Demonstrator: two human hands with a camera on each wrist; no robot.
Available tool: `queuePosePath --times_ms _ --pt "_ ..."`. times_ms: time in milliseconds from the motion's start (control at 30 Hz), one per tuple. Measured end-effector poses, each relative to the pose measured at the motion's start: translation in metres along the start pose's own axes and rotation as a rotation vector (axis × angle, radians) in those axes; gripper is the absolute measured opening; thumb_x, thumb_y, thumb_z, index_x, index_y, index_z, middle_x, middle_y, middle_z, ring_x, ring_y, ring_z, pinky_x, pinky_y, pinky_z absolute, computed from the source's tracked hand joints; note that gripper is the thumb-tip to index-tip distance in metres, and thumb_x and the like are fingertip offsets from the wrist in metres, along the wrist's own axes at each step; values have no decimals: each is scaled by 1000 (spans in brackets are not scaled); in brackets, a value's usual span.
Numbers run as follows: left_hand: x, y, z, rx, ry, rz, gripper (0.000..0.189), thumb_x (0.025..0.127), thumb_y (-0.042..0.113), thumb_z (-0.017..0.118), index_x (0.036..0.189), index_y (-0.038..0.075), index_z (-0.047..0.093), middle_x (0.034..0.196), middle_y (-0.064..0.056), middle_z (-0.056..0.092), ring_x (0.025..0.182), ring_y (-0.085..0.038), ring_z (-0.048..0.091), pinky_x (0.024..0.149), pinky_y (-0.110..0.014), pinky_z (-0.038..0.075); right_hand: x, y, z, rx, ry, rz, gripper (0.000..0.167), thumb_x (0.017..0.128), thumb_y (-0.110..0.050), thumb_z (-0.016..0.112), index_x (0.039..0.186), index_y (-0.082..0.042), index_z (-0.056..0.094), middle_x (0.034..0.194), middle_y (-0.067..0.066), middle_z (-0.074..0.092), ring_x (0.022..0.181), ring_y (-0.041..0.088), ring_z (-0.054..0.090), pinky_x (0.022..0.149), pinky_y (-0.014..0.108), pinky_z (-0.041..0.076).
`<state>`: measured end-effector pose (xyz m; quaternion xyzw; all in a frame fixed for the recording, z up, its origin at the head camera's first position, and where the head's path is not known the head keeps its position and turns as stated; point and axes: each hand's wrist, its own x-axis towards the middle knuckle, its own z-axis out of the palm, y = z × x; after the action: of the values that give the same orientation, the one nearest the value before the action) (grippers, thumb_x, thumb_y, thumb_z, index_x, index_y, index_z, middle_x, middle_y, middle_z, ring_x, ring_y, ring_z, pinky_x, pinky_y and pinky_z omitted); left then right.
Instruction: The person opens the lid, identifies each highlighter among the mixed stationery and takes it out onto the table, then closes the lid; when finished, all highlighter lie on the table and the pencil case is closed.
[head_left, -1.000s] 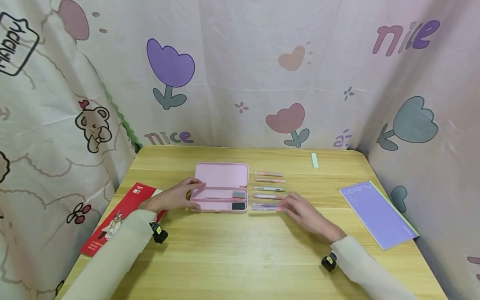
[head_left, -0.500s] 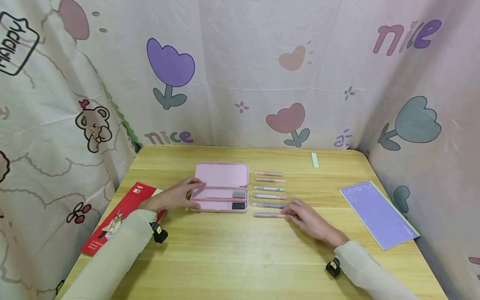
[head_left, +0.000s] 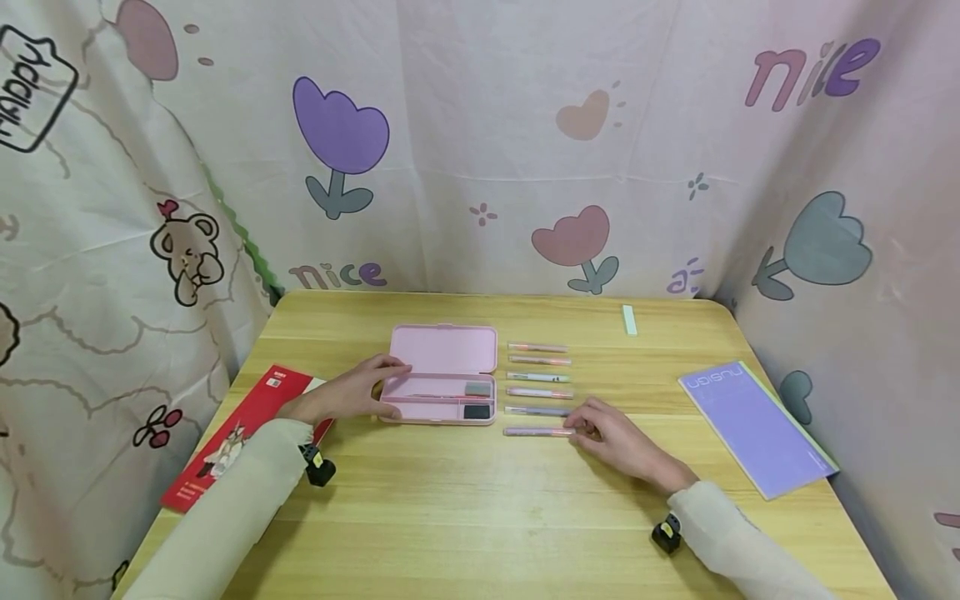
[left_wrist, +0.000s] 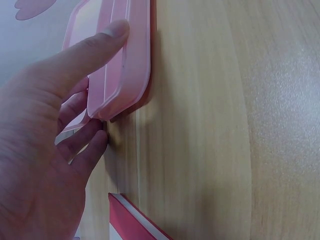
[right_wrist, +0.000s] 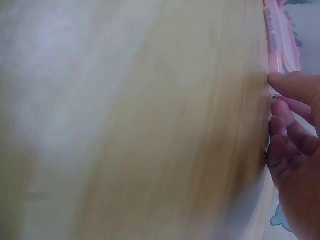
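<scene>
A pink pencil case (head_left: 442,350) lies with its lid folded back on the table. Inside its tray are a grey block (head_left: 477,389), a dark block (head_left: 476,412) and a thin reddish stick. My left hand (head_left: 358,388) grips the case's left end, its thumb over the near rim in the left wrist view. Right of the case, several pens lie in a column. The nearest pen (head_left: 536,432) has its right end pinched between thumb and finger of my right hand (head_left: 611,437). In the right wrist view the thumb touches that pen's clear tip (right_wrist: 275,90).
A red booklet (head_left: 225,450) lies at the left under my left forearm. At the right is a purple notebook (head_left: 753,429) with a green edge behind it. A pale green strip (head_left: 629,320) sits near the back edge. Patterned curtains hang around the table.
My right hand has drawn the nearest pen toward the front, apart from the purple pen, then shifted it slightly left. The left hand and the case have stayed put.
</scene>
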<state>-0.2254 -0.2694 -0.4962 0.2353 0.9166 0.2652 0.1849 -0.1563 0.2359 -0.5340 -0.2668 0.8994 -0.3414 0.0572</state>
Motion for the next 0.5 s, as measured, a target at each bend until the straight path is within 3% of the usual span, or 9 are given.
queuePosePath --times_ms 500 --pt "0 1 0 -2 0 -7 92 91 48 88 166 13 47 168 -19 38 152 -44 39 124 -69 39 0 1 2 28 12 32 10 101 -14 80 108 -20 76 99 -10 66 88 3 58 77 23 56"
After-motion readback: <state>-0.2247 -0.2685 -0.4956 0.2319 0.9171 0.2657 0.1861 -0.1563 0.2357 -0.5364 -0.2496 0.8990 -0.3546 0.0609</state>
